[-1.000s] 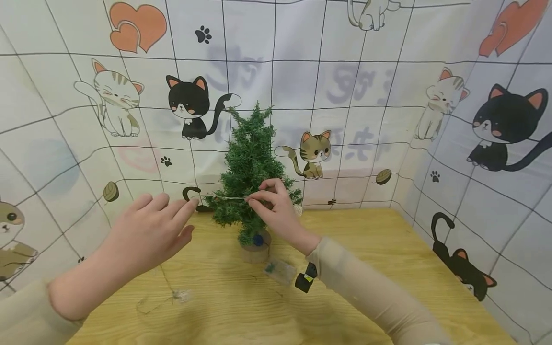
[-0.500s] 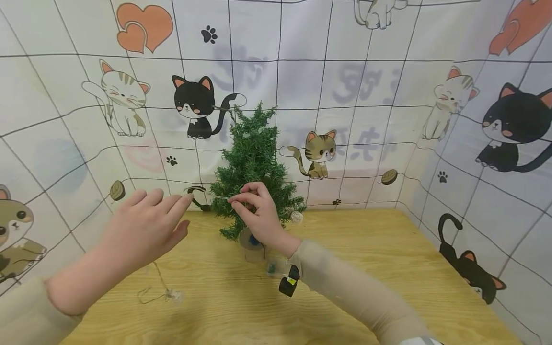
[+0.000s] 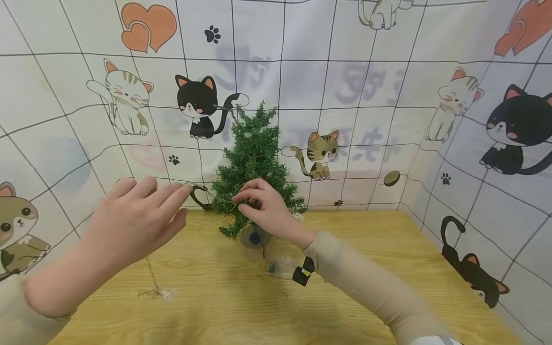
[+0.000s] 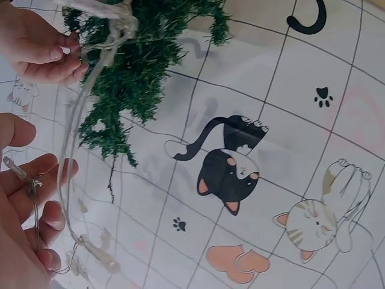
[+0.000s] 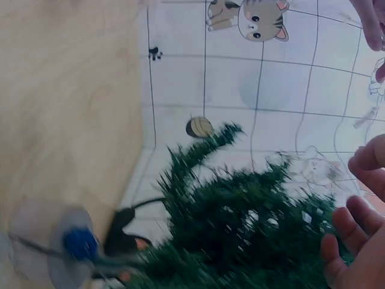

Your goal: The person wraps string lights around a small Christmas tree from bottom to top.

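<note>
A green artificial Christmas tree [image 3: 254, 158] stands upright on the table in a round base [image 3: 254, 244] with a blue spot. In front of its left side, the left hand [image 3: 142, 215] holds part of a thin wire light string [image 4: 65, 180] with small clear bulbs. Its curled fingers show in the left wrist view, wire lying across them. The right hand [image 3: 273, 208] pinches another stretch of the wire near the tree's lower branches. One strand hangs from the left hand to a pale wire ball [image 3: 166, 293] on the table.
A clear box [image 3: 278, 268] with something green lies in front of the tree base, partly behind the black wrist camera [image 3: 304, 272]. Another white openwork ball [image 3: 297, 217] is at the tree's lower right. A cat-print cloth [image 3: 366, 96] encloses the wooden table [image 3: 366, 249].
Between the hands the wire stays stretched. The right hand shifted left, then slightly back right; the left hand moved slightly left. The hanging ball moved left. The head view shifted a little.
</note>
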{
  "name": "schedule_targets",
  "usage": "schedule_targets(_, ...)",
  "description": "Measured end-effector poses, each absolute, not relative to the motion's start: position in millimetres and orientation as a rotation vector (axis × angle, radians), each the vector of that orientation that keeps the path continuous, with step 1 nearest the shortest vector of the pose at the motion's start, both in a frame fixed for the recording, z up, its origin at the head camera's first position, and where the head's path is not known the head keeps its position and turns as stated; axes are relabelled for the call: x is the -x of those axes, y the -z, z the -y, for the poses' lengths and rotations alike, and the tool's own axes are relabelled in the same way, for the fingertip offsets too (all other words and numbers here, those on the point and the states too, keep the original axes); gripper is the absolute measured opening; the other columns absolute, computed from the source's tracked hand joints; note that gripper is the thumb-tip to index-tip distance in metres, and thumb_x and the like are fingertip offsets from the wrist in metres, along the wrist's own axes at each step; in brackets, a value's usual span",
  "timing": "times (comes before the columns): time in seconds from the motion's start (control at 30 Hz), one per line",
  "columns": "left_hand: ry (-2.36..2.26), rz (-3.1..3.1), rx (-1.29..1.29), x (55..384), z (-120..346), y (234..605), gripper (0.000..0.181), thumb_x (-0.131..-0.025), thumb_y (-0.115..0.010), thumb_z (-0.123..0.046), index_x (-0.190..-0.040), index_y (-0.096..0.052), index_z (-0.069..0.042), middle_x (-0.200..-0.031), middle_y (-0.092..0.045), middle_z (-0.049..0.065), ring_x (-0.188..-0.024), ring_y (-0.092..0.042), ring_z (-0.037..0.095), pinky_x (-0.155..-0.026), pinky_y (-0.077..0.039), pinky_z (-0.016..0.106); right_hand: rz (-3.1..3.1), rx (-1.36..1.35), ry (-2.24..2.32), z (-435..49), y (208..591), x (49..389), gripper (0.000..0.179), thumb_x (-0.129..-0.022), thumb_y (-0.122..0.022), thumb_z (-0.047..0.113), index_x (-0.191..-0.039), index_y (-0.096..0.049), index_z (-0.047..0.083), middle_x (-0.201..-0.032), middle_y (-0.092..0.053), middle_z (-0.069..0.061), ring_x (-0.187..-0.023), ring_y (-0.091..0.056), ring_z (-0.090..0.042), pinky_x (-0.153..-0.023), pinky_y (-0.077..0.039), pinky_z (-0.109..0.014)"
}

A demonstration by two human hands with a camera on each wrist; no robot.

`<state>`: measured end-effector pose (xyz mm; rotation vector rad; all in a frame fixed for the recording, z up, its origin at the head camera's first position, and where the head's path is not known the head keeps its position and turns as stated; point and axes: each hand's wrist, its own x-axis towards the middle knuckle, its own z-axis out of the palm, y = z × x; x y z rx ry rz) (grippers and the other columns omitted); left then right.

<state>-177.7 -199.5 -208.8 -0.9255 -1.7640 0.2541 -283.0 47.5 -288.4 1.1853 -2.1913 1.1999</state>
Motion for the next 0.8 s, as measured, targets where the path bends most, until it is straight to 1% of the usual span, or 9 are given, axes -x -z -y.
schedule_targets(0.13,-0.254,1.737,0.962,173.0,188.6,200.6,0.035,-0.096,-0.037,-0.021,-0.1,-0.065,0.0,-0.076,-0.063,0.007,-0.051,-0.038,0.025,-0.044,-0.028,0.033,2.24,-1.187,-1.142,-62.4,271.0,281.0,0.018,-0.093,-0.063,0.009,-0.108,-0.072,0.006,-0.119,-0.055,-0.006,-0.08,-0.05,-0.013,-0.071,-0.044,-0.03)
schedule_targets(0.23,-0.271,1.741,0.987,171.2,182.6,197.4,0.035,-0.095,-0.036,-0.02,-0.101,-0.064,0.0,-0.078,-0.064,0.007,-0.052,-0.04,0.025,-0.045,-0.028,0.033,2.236,-1.21,-1.119,-70.3,257.7,280.4,0.018,-0.093,-0.062,0.009,-0.109,-0.072,0.006,-0.117,-0.057,-0.003,-0.079,-0.05,-0.01,-0.068,-0.045,-0.031)
schedule_targets(0.37,-0.256,1.724,1.028,170.8,173.6,196.5,0.034,-0.095,-0.038,-0.019,-0.102,-0.065,0.0,-0.083,-0.066,0.009,-0.054,-0.044,0.026,-0.046,-0.03,0.034,2.252,-1.291,-1.101,-76.8,238.0,274.0,0.023,-0.095,-0.06,0.009,-0.117,-0.068,0.006,-0.118,-0.06,-0.002,-0.089,-0.055,-0.009,-0.072,-0.047,-0.034)
schedule_targets(0.47,-0.228,1.706,1.063,171.6,164.7,197.0,0.033,-0.094,-0.039,-0.017,-0.103,-0.066,0.0,-0.083,-0.067,0.008,-0.056,-0.046,0.027,-0.046,-0.031,0.034,2.311,-1.383,-1.122,-78.6,223.7,265.8,0.029,-0.098,-0.057,0.01,-0.126,-0.063,0.008,-0.122,-0.061,-0.003,-0.102,-0.057,-0.013,-0.076,-0.048,-0.035)
schedule_targets(0.57,-0.243,1.715,1.083,172.4,155.5,197.0,0.034,-0.095,-0.037,-0.017,-0.102,-0.066,-0.001,-0.082,-0.066,0.007,-0.059,-0.049,0.027,-0.05,-0.035,0.034,2.396,-1.476,-1.181,-77.6,212.7,259.8,0.034,-0.099,-0.055,0.012,-0.133,-0.057,0.01,-0.128,-0.059,-0.002,-0.114,-0.054,-0.016,-0.081,-0.048,-0.034)
schedule_targets(0.63,-0.253,1.721,1.096,173.6,149.7,197.1,0.033,-0.095,-0.037,-0.017,-0.101,-0.065,-0.001,-0.082,-0.066,0.007,-0.059,-0.049,0.027,-0.051,-0.035,0.033,2.463,-1.518,-1.213,-76.3,207.8,257.4,0.037,-0.1,-0.053,0.013,-0.137,-0.054,0.01,-0.133,-0.056,-0.001,-0.12,-0.052,-0.015,-0.085,-0.047,-0.033)
schedule_targets(0.73,-0.262,1.717,1.107,176.0,142.2,196.6,0.031,-0.094,-0.035,-0.017,-0.098,-0.063,-0.002,-0.08,-0.064,0.006,-0.057,-0.045,0.025,-0.051,-0.032,0.032,2.526,-1.556,-1.255,-74.5,202.8,255.0,0.04,-0.101,-0.051,0.014,-0.141,-0.049,0.01,-0.135,-0.055,-0.001,-0.121,-0.051,-0.011,-0.092,-0.045,-0.03)
schedule_targets(0.8,-0.246,1.704,1.116,178.0,138.2,196.3,0.03,-0.093,-0.036,-0.016,-0.096,-0.062,-0.001,-0.078,-0.064,0.005,-0.055,-0.042,0.025,-0.05,-0.029,0.032,2.545,-1.543,-1.275,-74.7,201.3,254.5,0.039,-0.101,-0.051,0.015,-0.139,-0.051,0.009,-0.131,-0.058,-0.001,-0.117,-0.054,-0.008,-0.092,-0.045,-0.029)
